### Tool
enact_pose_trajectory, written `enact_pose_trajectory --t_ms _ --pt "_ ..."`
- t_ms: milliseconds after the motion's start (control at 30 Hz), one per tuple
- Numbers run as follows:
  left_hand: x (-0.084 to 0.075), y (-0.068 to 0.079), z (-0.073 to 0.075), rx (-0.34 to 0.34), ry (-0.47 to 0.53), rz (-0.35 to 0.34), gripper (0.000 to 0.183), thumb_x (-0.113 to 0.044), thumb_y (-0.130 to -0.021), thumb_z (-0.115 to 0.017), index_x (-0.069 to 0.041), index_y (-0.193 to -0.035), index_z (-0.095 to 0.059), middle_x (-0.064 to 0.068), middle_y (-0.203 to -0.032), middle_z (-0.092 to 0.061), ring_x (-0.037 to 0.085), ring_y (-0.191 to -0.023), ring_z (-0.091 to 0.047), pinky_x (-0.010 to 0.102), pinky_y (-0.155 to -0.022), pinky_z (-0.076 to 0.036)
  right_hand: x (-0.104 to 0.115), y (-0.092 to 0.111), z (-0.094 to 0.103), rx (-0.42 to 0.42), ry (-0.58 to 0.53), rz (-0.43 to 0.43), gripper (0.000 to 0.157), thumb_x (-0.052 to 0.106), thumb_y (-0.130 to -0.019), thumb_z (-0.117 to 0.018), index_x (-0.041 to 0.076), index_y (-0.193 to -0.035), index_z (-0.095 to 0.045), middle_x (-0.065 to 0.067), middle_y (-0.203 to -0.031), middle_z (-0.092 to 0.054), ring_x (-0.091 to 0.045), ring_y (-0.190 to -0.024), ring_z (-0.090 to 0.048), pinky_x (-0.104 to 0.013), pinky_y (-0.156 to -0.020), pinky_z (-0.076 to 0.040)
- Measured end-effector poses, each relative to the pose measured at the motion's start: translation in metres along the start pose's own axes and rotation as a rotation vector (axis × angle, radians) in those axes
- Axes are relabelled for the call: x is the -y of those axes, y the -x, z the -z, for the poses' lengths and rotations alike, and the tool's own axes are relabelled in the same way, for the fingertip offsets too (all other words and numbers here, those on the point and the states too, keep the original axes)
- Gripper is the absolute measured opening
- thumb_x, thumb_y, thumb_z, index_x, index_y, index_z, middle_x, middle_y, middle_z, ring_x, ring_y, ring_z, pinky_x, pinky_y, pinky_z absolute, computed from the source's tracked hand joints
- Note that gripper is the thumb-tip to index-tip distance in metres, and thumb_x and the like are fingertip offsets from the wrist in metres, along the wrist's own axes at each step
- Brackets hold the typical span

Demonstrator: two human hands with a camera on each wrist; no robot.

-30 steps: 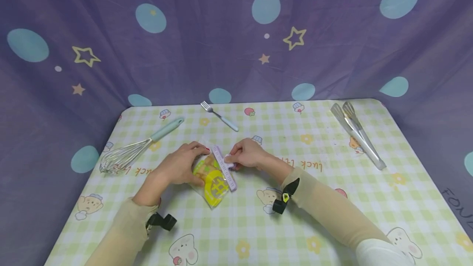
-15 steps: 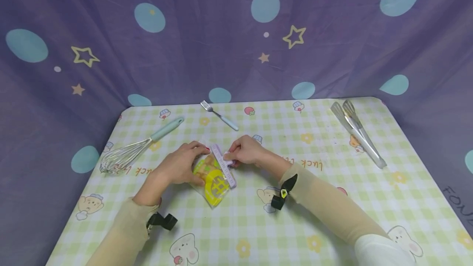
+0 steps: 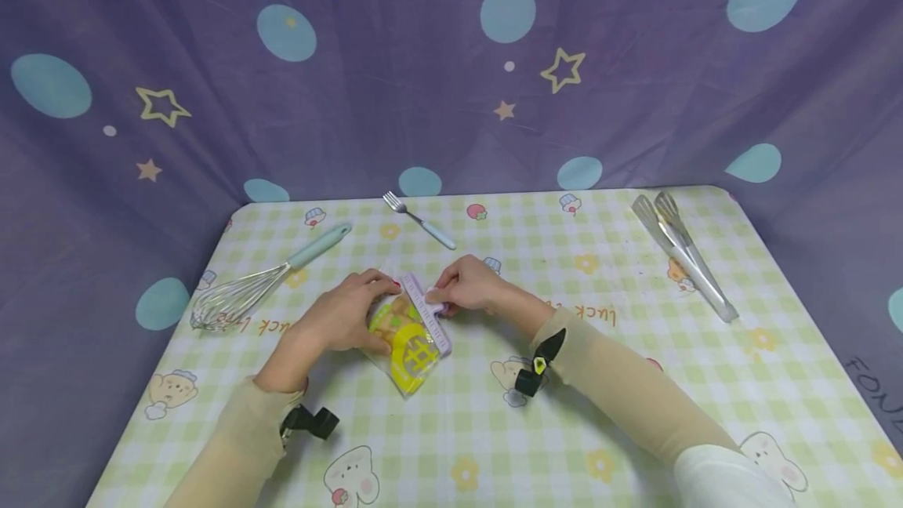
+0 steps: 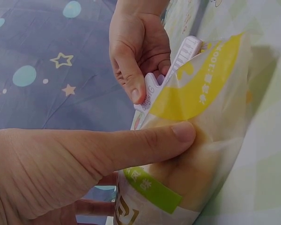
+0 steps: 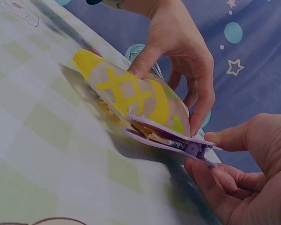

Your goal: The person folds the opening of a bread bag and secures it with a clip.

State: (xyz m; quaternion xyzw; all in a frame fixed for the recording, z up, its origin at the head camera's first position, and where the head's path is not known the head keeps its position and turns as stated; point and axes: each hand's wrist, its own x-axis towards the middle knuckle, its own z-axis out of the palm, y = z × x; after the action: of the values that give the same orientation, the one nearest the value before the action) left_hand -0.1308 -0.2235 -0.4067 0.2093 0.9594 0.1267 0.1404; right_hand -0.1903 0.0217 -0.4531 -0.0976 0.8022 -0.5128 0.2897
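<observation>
A small clear snack bag (image 3: 407,347) with yellow and green print stands tilted near the table's middle. My left hand (image 3: 344,312) holds it from the left, thumb on the near face and fingers behind. At the bag's right edge is a light purple bag clip (image 3: 429,318). The thumb and fingers of my right hand (image 3: 471,288) pinch its handles. In the right wrist view, the two arms of the clip (image 5: 152,126) are spread apart, with the bag's edge between them. Pale contents show through the bag (image 4: 210,136) in the left wrist view.
A whisk (image 3: 271,277) with a mint handle lies at the left. Behind the bag is a fork (image 3: 419,220), and metal tongs (image 3: 684,257) lie at the far right. A checked cloth (image 3: 564,445) covers the table; a purple curtain (image 3: 395,77) hangs behind.
My right hand and the clip have shifted slightly left and away from me, farther over the bag's right edge. My left hand and the bag look almost still.
</observation>
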Motion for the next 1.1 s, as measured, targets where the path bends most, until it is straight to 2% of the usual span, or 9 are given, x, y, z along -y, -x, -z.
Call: enact_pose_trajectory --t_ms 300,567,833,1100 --pt "0.0004 -0.0005 -0.0006 0.005 -0.008 0.006 0.089 -0.037 -0.069 -0.101 -0.013 -0.146 -0.062 0.010 -0.150 -0.057 0.037 -0.139 -0.053 0.058 -0.107 -0.054 0.0026 0.0022 -0.0005 -0.015 0.019 -0.002 0.016 0.020 -0.093 -0.084 0.004 -0.093 -0.081 -0.006 -0.074 -0.075 -0.013 -0.061 -0.071 -0.026 -0.062 -0.061" --pt "0.0000 -0.0008 -0.0005 -0.002 0.003 0.004 0.089 -0.036 -0.069 -0.101 -0.013 -0.145 -0.062 0.009 -0.149 -0.057 0.037 -0.138 -0.054 0.058 -0.106 -0.054 0.0029 0.0036 -0.0009 -0.032 0.083 0.000 0.017 0.022 -0.094 -0.082 0.006 -0.096 -0.080 -0.005 -0.075 -0.076 -0.014 -0.064 -0.073 -0.023 -0.060 -0.056" --pt "-0.0016 -0.0001 0.0001 0.004 0.013 0.010 0.089 -0.036 -0.069 -0.101 -0.015 -0.146 -0.062 0.008 -0.149 -0.057 0.035 -0.138 -0.054 0.058 -0.103 -0.056 0.0005 0.0081 0.0014 -0.049 0.120 -0.006 0.024 0.026 -0.094 -0.082 0.006 -0.106 -0.081 -0.004 -0.080 -0.078 -0.013 -0.068 -0.075 -0.023 -0.064 -0.058" --pt "0.0003 0.0024 0.0040 0.008 0.023 0.018 0.089 -0.037 -0.070 -0.101 -0.015 -0.147 -0.061 0.009 -0.149 -0.055 0.035 -0.138 -0.054 0.059 -0.103 -0.055 -0.0023 0.0062 0.0036 -0.042 0.117 0.015 0.023 0.027 -0.094 -0.082 0.008 -0.107 -0.084 -0.001 -0.081 -0.080 -0.012 -0.068 -0.075 -0.023 -0.065 -0.058"
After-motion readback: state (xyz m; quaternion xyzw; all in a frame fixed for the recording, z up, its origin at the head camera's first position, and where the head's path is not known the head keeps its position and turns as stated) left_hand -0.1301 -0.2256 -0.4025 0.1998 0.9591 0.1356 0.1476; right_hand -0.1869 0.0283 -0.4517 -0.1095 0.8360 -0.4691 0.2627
